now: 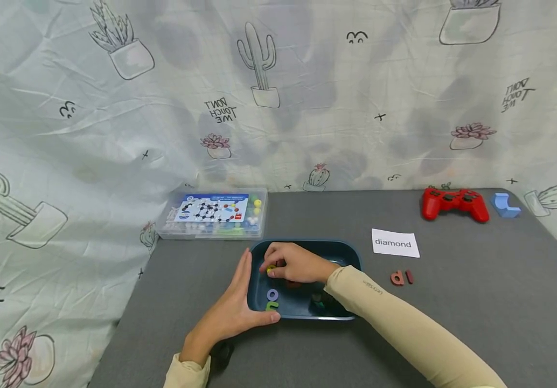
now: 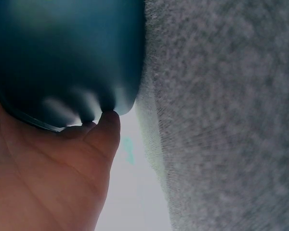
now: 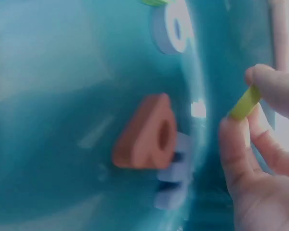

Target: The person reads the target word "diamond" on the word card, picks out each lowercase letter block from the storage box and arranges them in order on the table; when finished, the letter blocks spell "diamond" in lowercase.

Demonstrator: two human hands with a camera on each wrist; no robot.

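Observation:
My left hand (image 1: 232,304) rests against the left end of a dark blue tray (image 1: 307,317), fingers straight along its side and thumb on the near rim. Over the tray's left part, my right hand (image 1: 300,262) pinches a small yellow letter (image 3: 245,103) between thumb and fingertips. Below it lies an orange letter (image 3: 147,137), with a pale lavender letter (image 3: 176,173) partly behind. A purple ring-shaped letter (image 1: 272,295) and a green letter (image 1: 271,305) lie near my left thumb. Darker green pieces (image 1: 318,303) sit in shadow under my right forearm.
Right of the tray lies a white card (image 1: 396,243) reading "diamond", with an orange-brown letter (image 1: 397,278) and a thin red letter (image 1: 409,276) below it. Behind stand a clear plastic case (image 1: 213,214), a red game controller (image 1: 454,203) and a light blue holder (image 1: 505,206).

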